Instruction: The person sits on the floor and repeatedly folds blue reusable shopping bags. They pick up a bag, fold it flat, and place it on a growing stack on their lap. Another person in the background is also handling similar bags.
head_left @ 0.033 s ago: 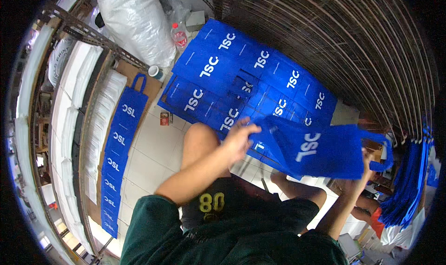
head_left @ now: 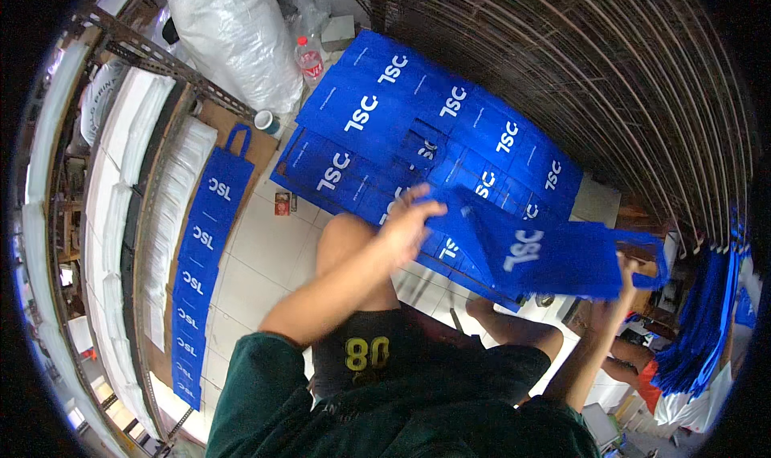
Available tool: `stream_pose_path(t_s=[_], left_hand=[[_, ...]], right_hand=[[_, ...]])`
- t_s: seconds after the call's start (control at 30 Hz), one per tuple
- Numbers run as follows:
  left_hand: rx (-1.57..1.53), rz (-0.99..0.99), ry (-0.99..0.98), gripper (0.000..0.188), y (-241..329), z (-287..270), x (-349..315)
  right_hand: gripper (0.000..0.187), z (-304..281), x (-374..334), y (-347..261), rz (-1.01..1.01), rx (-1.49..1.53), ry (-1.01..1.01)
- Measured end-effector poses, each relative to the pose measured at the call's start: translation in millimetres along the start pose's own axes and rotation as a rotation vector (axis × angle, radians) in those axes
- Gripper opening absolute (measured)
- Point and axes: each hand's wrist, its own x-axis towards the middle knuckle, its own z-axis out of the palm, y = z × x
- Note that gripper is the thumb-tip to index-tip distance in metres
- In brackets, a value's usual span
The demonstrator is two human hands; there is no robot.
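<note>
A blue fabric tote bag (head_left: 554,257) with white print and a loop handle at its right end is stretched in the air between my hands. My right hand (head_left: 620,288) is closed on the handle end. My left hand (head_left: 404,229) is at the bag's other end, fingers bent at its corner and partly smeared by motion. Below and beyond lies a layer of similar blue printed bags (head_left: 321,121), spread overlapping across a low surface.
On the left, a row of overlapping blue bags (head_left: 193,273) lies on cardboard beside a rack of white bundles (head_left: 120,217). A large white sack (head_left: 233,40), a bottle (head_left: 308,59) and a cup (head_left: 267,122) stand at the far left. Wire racking (head_left: 578,65) rises on the right; blue bags (head_left: 703,321) hang there.
The bag has shifted slightly left and down at its right end, with my right hand. My left hand has moved a little up and left.
</note>
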Motion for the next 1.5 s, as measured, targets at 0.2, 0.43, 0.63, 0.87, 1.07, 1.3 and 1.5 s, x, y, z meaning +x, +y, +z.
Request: stream_pose_path(t_s=[0.2,0.43,0.63,0.87,1.07,1.3,1.5], left_hand=[[0.309,0.286,-0.041,0.048,73,-75,136],[0.678,0.644,0.173,0.044,43,-156,252],[1.07,0.747,0.467,0.048,12,-206,325],[1.201,0.76,0.499,0.029,12,-219,332],[1.24,0.827,0.499,0.02,15,-210,323],[1.267,0.844,0.479,0.025,9,-223,330],[1.271,0.843,0.464,0.026,8,-228,332]], right_hand=[[0.014,41,113,140,0.269,0.013,-0.055],[0.016,64,169,278,0.443,-0.001,-0.031],[0.019,68,193,377,0.439,-0.224,0.119],[0.026,75,187,387,0.371,-0.158,0.071],[0.014,68,186,396,0.249,-0.072,0.086],[0.014,72,189,393,0.28,-0.108,0.098],[0.012,69,187,398,0.269,-0.101,0.096]])
